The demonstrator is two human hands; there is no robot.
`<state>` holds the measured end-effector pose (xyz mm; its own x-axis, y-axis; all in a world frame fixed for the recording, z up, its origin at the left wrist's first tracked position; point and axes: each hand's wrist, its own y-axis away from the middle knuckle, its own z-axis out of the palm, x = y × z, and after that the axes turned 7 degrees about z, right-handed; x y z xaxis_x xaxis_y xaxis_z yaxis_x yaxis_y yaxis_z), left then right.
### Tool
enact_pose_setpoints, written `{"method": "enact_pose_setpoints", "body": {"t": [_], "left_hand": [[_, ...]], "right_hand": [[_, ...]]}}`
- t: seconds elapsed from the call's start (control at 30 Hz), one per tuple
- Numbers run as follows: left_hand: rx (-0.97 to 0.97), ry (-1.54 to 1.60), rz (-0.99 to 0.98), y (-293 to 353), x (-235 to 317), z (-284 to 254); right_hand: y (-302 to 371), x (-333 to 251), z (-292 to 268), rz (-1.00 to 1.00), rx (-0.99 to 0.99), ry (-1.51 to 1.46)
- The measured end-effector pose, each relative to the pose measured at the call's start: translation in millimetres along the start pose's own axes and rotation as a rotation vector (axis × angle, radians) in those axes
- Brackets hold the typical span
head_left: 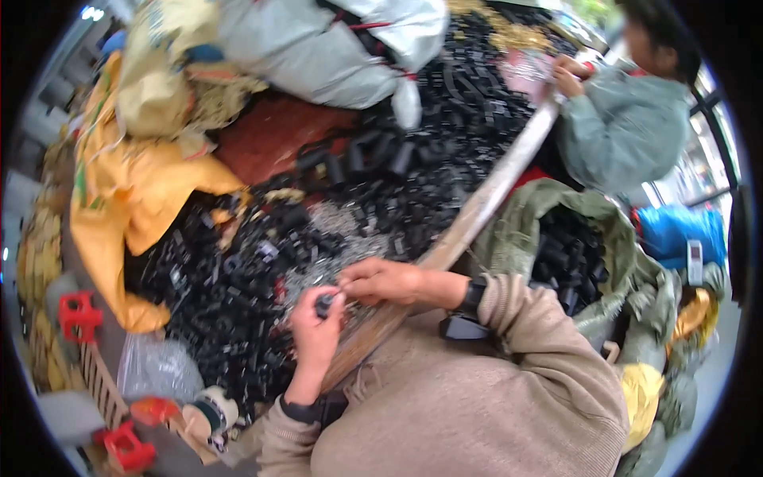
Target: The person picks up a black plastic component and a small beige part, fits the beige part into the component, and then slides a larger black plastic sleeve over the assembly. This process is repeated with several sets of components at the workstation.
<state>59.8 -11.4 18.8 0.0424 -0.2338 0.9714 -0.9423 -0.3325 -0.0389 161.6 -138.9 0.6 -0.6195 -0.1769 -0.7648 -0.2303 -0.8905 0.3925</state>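
My left hand (315, 322) is closed round a small black cylindrical part (324, 305), its round end showing between thumb and fingers. Close beside it, my right hand (387, 281) has thumb and fingers pinched together at the left fingertips. What the right fingers grip, if anything, is too small to make out. Both hands are over the near edge of a work surface heaped with small black parts (238, 310). A pile of small silvery metal pieces (338, 238) lies just beyond my fingers.
A long wooden board (477, 211) edges the table diagonally. On the right stands a green woven sack (517, 230) of black parts; a person (628, 119) works beyond it. White sacks (334, 56) and a yellow sack (143, 207) lie behind and left. A tape roll (211, 412) sits lower left.
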Motion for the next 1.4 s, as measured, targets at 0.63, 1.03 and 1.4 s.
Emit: {"method": "enact_pose_setpoints", "body": {"t": [0.63, 1.03, 1.4], "left_hand": [[0.073, -0.093, 0.169, 1, -13, -9], [0.009, -0.049, 0.123, 4, -5, -6], [0.047, 0.050, 0.114, 6, -8, -4]], "right_hand": [[5, -4, 10, -0.539, 0.382, 0.987], [7, 1, 17, -0.028, 0.074, -0.030], [9, 4, 23, -0.068, 0.097, -0.039]]}}
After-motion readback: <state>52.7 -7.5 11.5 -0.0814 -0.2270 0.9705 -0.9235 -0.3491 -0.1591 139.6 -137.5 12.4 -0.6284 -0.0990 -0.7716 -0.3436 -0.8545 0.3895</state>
